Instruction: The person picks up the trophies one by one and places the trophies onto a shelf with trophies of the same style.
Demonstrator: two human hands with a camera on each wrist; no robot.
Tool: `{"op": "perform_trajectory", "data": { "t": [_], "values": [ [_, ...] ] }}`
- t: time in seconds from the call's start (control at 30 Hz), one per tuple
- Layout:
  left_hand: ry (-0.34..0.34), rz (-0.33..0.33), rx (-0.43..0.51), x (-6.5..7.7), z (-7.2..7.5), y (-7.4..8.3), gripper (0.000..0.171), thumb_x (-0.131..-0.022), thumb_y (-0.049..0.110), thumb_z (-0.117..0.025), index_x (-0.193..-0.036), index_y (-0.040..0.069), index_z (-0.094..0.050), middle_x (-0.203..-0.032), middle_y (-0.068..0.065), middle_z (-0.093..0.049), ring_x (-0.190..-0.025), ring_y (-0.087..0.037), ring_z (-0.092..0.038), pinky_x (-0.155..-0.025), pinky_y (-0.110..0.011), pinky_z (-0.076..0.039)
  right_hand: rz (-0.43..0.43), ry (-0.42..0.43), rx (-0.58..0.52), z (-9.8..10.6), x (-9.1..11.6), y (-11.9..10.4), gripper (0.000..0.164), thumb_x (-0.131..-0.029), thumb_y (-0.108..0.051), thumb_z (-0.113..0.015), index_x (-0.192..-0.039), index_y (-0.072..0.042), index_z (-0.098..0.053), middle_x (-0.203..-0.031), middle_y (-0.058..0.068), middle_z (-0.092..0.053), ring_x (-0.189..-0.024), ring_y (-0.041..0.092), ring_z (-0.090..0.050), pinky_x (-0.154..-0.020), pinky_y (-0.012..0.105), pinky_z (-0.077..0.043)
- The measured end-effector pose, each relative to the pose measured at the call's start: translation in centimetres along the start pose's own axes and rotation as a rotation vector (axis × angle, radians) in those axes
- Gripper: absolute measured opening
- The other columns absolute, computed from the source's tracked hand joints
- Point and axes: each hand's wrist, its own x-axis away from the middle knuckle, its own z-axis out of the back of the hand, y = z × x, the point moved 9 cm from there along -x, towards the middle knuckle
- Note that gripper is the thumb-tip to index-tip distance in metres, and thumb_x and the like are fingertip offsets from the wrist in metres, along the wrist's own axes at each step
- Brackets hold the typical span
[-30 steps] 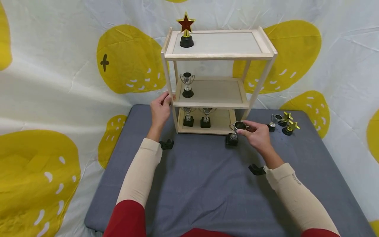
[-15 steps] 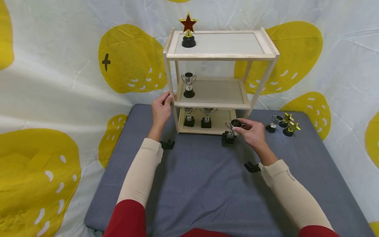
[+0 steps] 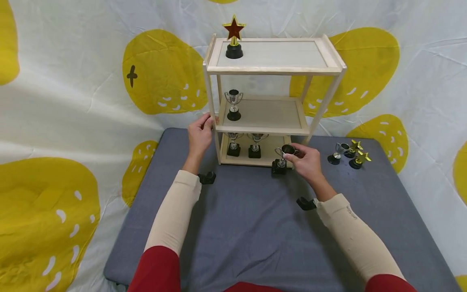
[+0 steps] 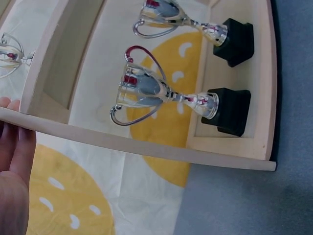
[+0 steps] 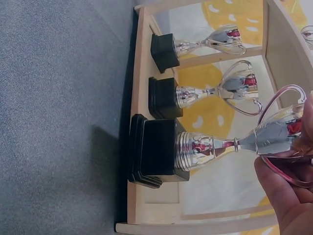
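Note:
My right hand [image 3: 305, 161] pinches a silver trophy cup [image 3: 280, 162] by its bowl and handle. The cup is upright, its square black base at the front edge of the bottom shelf, near the right end. In the right wrist view the held trophy cup [image 5: 210, 149] stands closest, beside two matching cups. Those two, a left cup [image 3: 233, 146] and a second cup [image 3: 255, 147], stand on the bottom shelf's left half. My left hand [image 3: 200, 137] grips the left post of the wooden rack [image 3: 255, 129] at middle-shelf height. In the left wrist view its fingers [image 4: 22, 152] curl around the post.
A silver cup [image 3: 233, 106] stands on the middle shelf's left side. A red-and-gold star trophy [image 3: 234, 38] is on the top shelf's left side. On the grey table [image 3: 240, 227], at right, stand another silver cup [image 3: 338, 152] and two gold star trophies [image 3: 359, 159].
My right hand has carried the trophy cup left and slightly toward the rack, up to the bottom shelf's front edge. The left hand keeps its grip on the post.

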Motion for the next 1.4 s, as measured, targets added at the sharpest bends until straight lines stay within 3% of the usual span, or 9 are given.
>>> {"op": "perform_trajectory", "data": {
  "t": [0.17, 0.4, 0.67, 0.93, 1.4],
  "values": [
    [0.0, 0.003, 0.019, -0.1, 0.0, 0.0, 0.031, -0.105, 0.016, -0.062, -0.129, 0.002, -0.073, -0.114, -0.022, -0.078, -0.108, -0.033, -0.074, -0.094, -0.048, -0.062, 0.022, 0.017, 0.016, -0.3, -0.4, -0.3, 0.043, -0.091, -0.014, -0.082, -0.131, 0.0, -0.071, -0.097, 0.028, -0.077, -0.074, 0.01, -0.065, -0.061, 0.015, -0.046],
    [0.001, 0.026, 0.018, -0.1, 0.0, -0.4, 0.033, -0.105, 0.016, -0.062, -0.133, 0.001, -0.071, -0.119, -0.023, -0.076, -0.116, -0.035, -0.073, -0.099, -0.049, -0.06, 0.03, 0.024, 0.018, -0.9, -0.8, -0.5, 0.039, -0.094, -0.012, -0.079, -0.129, 0.001, -0.071, -0.097, 0.029, -0.076, -0.082, 0.032, -0.07, -0.065, 0.018, -0.046],
    [-0.002, 0.045, 0.007, 0.0, 0.0, -0.7, 0.035, -0.105, 0.018, -0.062, -0.135, 0.003, -0.069, -0.12, -0.022, -0.076, -0.116, -0.033, -0.073, -0.099, -0.047, -0.061, 0.016, 0.015, 0.028, -1.5, -1.0, -0.6, 0.041, -0.096, -0.015, -0.077, -0.133, 0.001, -0.069, -0.098, 0.029, -0.076, -0.085, 0.039, -0.07, -0.069, 0.032, -0.049],
    [0.003, 0.019, 0.022, -0.1, 0.0, -0.5, 0.031, -0.104, 0.017, -0.064, -0.131, 0.004, -0.073, -0.115, -0.021, -0.078, -0.107, -0.033, -0.074, -0.093, -0.046, -0.062, 0.011, 0.024, 0.027, -1.9, -1.5, -0.8, 0.038, -0.097, -0.016, -0.075, -0.131, 0.0, -0.07, -0.097, 0.028, -0.075, -0.084, 0.039, -0.069, -0.069, 0.035, -0.049],
    [-0.009, 0.001, 0.001, -0.1, -0.1, -0.4, 0.032, -0.106, 0.017, -0.062, -0.131, 0.001, -0.072, -0.115, -0.021, -0.078, -0.106, -0.032, -0.074, -0.091, -0.04, -0.063, -0.021, 0.03, 0.019, -2.4, -2.2, -0.5, 0.043, -0.098, -0.018, -0.074, -0.137, -0.001, -0.067, -0.098, 0.028, -0.074, -0.086, 0.037, -0.066, -0.077, 0.04, -0.05]
  ]
}}
